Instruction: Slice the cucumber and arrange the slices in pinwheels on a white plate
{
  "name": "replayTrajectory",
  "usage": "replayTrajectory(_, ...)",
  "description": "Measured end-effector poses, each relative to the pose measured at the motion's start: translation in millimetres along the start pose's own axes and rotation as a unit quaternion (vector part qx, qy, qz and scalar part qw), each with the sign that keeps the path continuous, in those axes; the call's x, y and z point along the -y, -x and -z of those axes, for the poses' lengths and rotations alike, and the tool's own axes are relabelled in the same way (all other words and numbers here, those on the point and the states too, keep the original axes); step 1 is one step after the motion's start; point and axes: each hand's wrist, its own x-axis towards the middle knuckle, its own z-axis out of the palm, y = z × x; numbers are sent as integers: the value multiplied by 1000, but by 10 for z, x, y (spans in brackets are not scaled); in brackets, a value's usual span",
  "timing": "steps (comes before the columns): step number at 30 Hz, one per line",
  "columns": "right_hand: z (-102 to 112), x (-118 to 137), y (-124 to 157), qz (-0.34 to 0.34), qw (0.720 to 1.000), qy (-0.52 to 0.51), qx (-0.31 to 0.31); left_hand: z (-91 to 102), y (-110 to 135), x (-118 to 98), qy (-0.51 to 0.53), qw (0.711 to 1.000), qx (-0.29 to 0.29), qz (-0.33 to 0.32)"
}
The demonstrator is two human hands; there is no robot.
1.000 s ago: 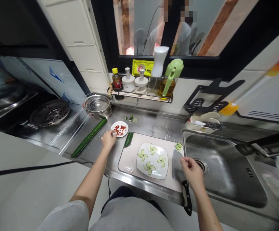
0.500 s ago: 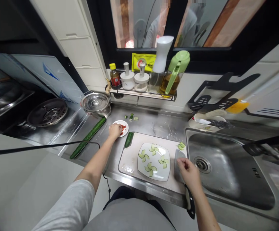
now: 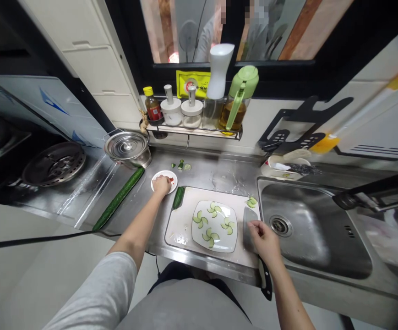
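My left hand (image 3: 160,184) reaches into a small white dish (image 3: 170,176) of red bits, fingers bunched down among them. My right hand (image 3: 265,240) lies on the flat blade of a cleaver (image 3: 247,219) at the right end of the cutting board (image 3: 181,224), fingertips pinched together; what they hold, if anything, is hidden. The cleaver's black handle (image 3: 265,284) sticks out over the counter edge. A square white plate (image 3: 233,238) on the board carries cucumber slices (image 3: 213,209) set in pinwheels. A short cucumber piece (image 3: 178,197) lies at the board's left corner.
A whole cucumber (image 3: 119,198) lies left of the dish, near a lidded steel pot (image 3: 127,149). Loose cucumber slices (image 3: 252,201) sit at the board's far right corner. The sink (image 3: 308,229) is on the right, a condiment rack (image 3: 192,130) at the back, the stove (image 3: 52,162) far left.
My left hand has moved from the dish's near edge onto the red bits. My right hand has settled lower on the cleaver blade. The camera has shifted a little.
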Motion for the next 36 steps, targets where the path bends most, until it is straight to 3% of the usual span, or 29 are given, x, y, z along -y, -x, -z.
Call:
replayTrajectory(5,-2,-17,6,8,1000,-5,-10,169,150,60,148,986,-46,61)
replayTrajectory(7,-20,20,21,15,1000,-11,-8,191,361,-5,210,973,-86,33)
replayTrajectory(9,-63,105,52,30,999,-21,11,165,683,-150,260,958,-65,-104)
replayTrajectory(12,-164,306,118,77,993,-29,87,79,1245,-431,282,912,16,-296)
replayTrajectory(16,-303,557,186,156,970,11,186,15,1724,-670,260,882,59,-389)
replayTrajectory(23,-407,666,208,187,957,82,206,32,1775,-689,214,883,73,-412)
replayTrajectory(36,-418,581,139,179,956,92,212,-71,1827,-796,203,890,89,-399)
